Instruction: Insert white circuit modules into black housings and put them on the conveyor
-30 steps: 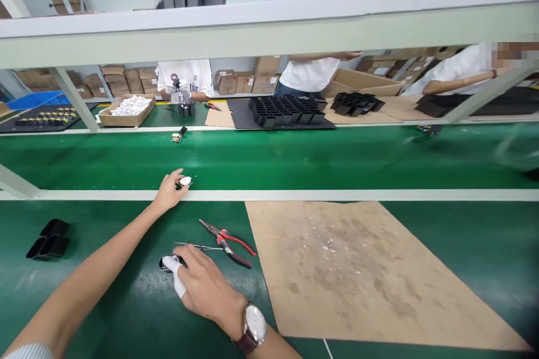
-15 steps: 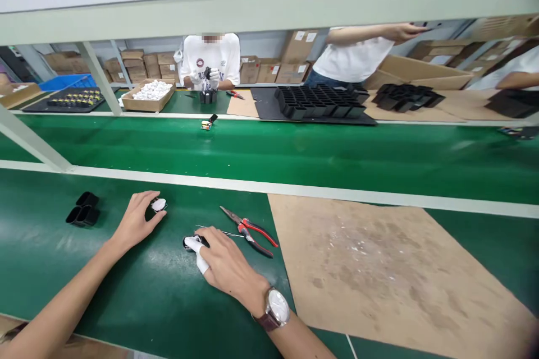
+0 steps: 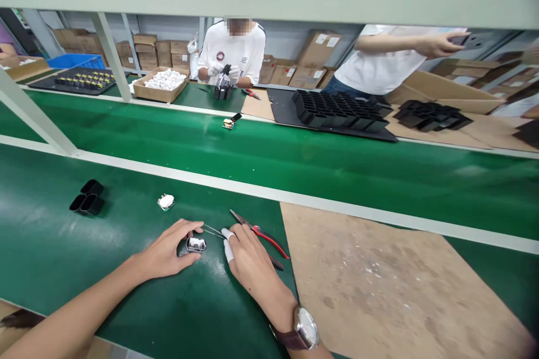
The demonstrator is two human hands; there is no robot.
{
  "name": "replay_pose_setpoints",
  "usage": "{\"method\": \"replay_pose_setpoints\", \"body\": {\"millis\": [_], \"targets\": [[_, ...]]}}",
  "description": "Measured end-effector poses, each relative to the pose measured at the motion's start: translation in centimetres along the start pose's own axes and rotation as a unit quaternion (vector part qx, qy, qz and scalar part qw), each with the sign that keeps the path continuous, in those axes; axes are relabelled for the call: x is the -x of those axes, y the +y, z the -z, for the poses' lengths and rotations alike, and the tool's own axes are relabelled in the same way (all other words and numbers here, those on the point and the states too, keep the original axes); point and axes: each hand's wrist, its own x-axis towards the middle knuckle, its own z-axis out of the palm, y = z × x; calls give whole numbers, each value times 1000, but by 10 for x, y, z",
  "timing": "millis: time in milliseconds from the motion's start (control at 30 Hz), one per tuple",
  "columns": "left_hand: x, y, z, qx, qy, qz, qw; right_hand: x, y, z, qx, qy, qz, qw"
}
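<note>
1. A small black oval housing [image 3: 196, 244] stands on the near green counter [image 3: 177, 314], its top facing up and something white showing inside.
2. The left hand [image 3: 168, 249] curves about the housing, its fingers spread, with thumb on the near side and forefinger on the far side; whether they touch it cannot be told.
3. The right hand [image 3: 252, 261], just right of the housing, pinches metal tweezers [image 3: 213, 230] between fingers with white covers; the prongs point left, towards the left forefinger.
4. Pliers [image 3: 269, 241] with red and black handles lie beside the right hand, partly hidden by it.
5. A small circuit piece [image 3: 166, 202] with a white top lies beyond the left hand.
6. Farther left, three black cups [image 3: 88, 198] stand close together.
7. Right of the pliers, a stained cardboard sheet [image 3: 404, 291] covers part of the counter.
8. Beyond the white rail [image 3: 177, 172], another circuit piece [image 3: 229, 123] lies on a green strip [image 3: 311, 157].
9. Across it, a co-worker [image 3: 231, 50] in white gloves holds a black part [image 3: 227, 69], near a box [image 3: 162, 90] of white pieces.
</note>
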Motion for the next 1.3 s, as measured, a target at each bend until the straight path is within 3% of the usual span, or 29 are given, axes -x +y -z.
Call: {"method": "replay_pose_setpoints", "body": {"millis": [167, 300, 400, 567, 700, 900, 1033, 1300], "targets": [[-2, 0, -1, -26, 12, -21, 999, -2, -11, 11, -92, 80, -40, 992], [-3, -2, -5, -38, 42, -62, 996, -3, -25, 20, -173, 95, -2, 980], [-1, -5, -7, -50, 88, -78, 992, 0, -32, 18, -151, 111, 39, 982], [4, -5, -11, -75, 127, -21, 989, 5, -35, 14, -106, 131, 64, 984], [3, -3, -3, -40, 96, 21, 994, 4, -35, 14, -84, 148, 68, 983], [-2, -3, 24, 39, -58, 56, 996, 1, -32, 16, -92, 142, 50, 984], [-1, -6, 21, 39, -21, 38, 998, 3, -34, 15, -84, 144, 64, 984], [0, -8, 9, -14, 57, -57, 997, 4, -36, 19, -44, 149, 96, 983]]}}
